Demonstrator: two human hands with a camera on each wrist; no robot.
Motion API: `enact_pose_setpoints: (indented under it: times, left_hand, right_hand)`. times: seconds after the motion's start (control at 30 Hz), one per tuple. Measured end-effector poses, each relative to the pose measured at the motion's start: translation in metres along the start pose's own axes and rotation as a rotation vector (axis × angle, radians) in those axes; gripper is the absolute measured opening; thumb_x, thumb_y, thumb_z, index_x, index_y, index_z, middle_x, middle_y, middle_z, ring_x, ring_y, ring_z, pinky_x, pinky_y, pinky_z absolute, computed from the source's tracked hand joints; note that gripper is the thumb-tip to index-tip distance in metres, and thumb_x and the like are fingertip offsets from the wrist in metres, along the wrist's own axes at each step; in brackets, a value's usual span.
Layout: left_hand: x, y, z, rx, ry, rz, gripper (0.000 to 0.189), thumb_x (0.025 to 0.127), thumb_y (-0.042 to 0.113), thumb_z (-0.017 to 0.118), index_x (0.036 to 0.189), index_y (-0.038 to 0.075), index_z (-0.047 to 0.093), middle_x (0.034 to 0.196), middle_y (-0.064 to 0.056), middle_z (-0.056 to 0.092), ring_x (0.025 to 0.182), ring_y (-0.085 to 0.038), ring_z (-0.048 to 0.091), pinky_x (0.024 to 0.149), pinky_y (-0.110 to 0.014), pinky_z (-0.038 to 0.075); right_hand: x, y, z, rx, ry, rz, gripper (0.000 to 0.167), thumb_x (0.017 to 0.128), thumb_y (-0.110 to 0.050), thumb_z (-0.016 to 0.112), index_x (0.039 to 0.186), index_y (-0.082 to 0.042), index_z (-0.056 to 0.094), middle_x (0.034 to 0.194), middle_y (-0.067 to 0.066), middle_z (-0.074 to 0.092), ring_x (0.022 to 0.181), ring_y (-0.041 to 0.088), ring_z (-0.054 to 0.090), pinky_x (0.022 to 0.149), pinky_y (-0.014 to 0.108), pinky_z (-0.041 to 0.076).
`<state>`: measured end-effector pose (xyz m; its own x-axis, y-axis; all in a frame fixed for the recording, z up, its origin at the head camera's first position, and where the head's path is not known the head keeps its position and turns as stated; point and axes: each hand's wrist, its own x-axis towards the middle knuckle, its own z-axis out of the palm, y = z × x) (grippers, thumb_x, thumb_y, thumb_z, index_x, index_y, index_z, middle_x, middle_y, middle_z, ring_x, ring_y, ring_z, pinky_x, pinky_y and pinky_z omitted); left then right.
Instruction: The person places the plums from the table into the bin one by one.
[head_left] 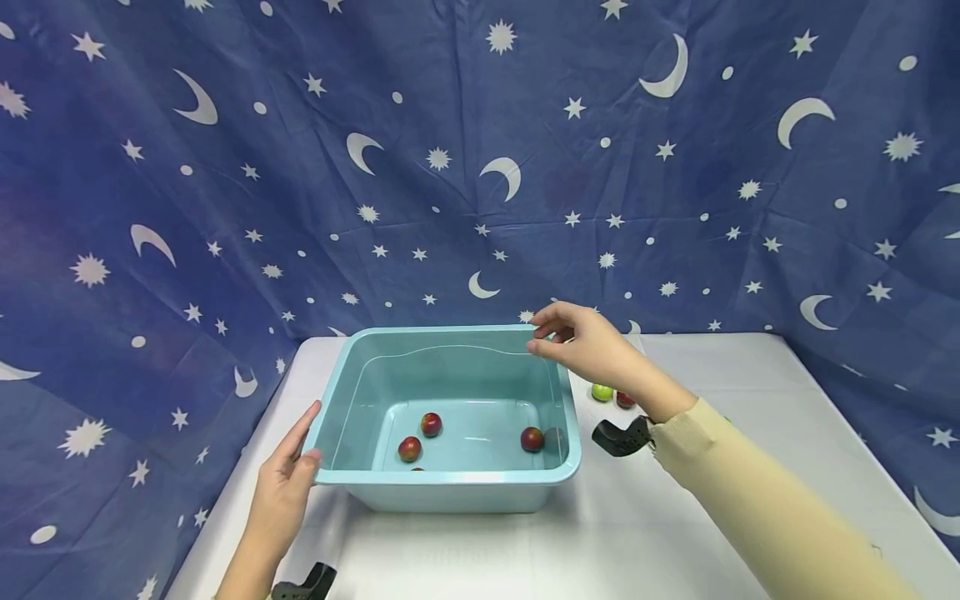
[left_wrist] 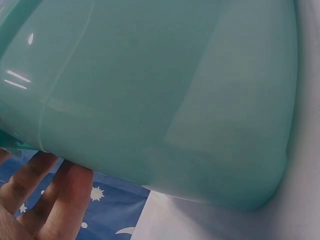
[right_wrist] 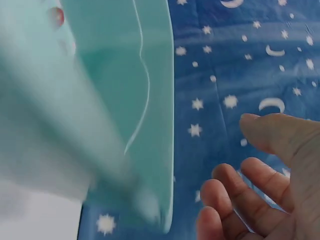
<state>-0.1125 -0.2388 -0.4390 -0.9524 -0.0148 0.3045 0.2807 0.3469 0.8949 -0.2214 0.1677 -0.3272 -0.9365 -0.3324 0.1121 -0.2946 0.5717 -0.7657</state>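
A light teal plastic basin point(head_left: 450, 477) stands on the white table. Several small round dark-red fruits lie in it, among them one on the right point(head_left: 532, 439) and one near the middle point(head_left: 431, 424). My left hand point(head_left: 281, 492) holds the basin's left side, thumb at the rim; in the left wrist view its fingers point(left_wrist: 70, 200) touch the outer wall. My right hand point(head_left: 588, 342) is raised by the back right corner, fingers loosely bent. Nothing lies between those fingers point(right_wrist: 260, 175) in the right wrist view, and they appear apart from the rim.
To the right of the basin, partly behind my right forearm, a green fruit point(head_left: 602, 392) and a dark-red fruit point(head_left: 626, 400) lie on the white table point(head_left: 720, 375). A blue cloth point(head_left: 465, 167) with moons and stars hangs behind and along both sides.
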Motion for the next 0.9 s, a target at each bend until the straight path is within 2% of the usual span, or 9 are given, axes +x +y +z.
enact_pose_setpoints:
  times: [0.23, 0.5, 0.7, 0.9]
  left_hand:
    - [0.001, 0.001, -0.001, -0.003, 0.005, -0.002, 0.054, 0.1, 0.002, 0.039, 0.151, 0.02, 0.037, 0.154, -0.008, 0.032, 0.131, -0.008, 0.038, 0.09, -0.013, 0.043]
    - [0.0, 0.002, -0.001, 0.013, 0.025, -0.018, 0.054, 0.099, 0.002, 0.04, 0.15, 0.021, 0.039, 0.152, -0.006, 0.035, 0.131, -0.009, 0.038, 0.091, -0.013, 0.041]
    - [0.0, 0.002, -0.002, -0.011, 0.032, -0.004, 0.055, 0.098, -0.002, 0.039, 0.149, 0.018, 0.039, 0.152, -0.007, 0.035, 0.131, -0.008, 0.038, 0.091, -0.013, 0.042]
    - [0.001, 0.002, -0.001, -0.034, 0.02, 0.005, 0.055, 0.098, -0.003, 0.039, 0.149, 0.017, 0.039, 0.152, -0.008, 0.035, 0.13, -0.008, 0.04, 0.091, -0.014, 0.043]
  right_hand:
    - [-0.022, 0.035, -0.021, -0.03, 0.085, 0.053, 0.047, 0.083, -0.047, 0.073, 0.118, -0.017, 0.062, 0.108, -0.001, 0.065, 0.094, 0.018, 0.06, 0.08, 0.037, 0.052]
    - [-0.049, 0.084, -0.036, -0.074, 0.13, 0.15, 0.06, 0.083, -0.053, 0.07, 0.124, -0.011, 0.057, 0.113, 0.007, 0.063, 0.099, 0.024, 0.059, 0.083, 0.041, 0.051]
    - [-0.071, 0.123, -0.045, -0.099, 0.15, 0.213, 0.066, 0.085, -0.055, 0.066, 0.128, -0.006, 0.055, 0.119, 0.013, 0.061, 0.105, 0.03, 0.057, 0.087, 0.047, 0.049]
    - [-0.093, 0.161, -0.053, -0.189, 0.153, 0.311, 0.078, 0.084, -0.062, 0.063, 0.133, -0.002, 0.051, 0.125, 0.018, 0.056, 0.108, 0.034, 0.053, 0.084, 0.05, 0.047]
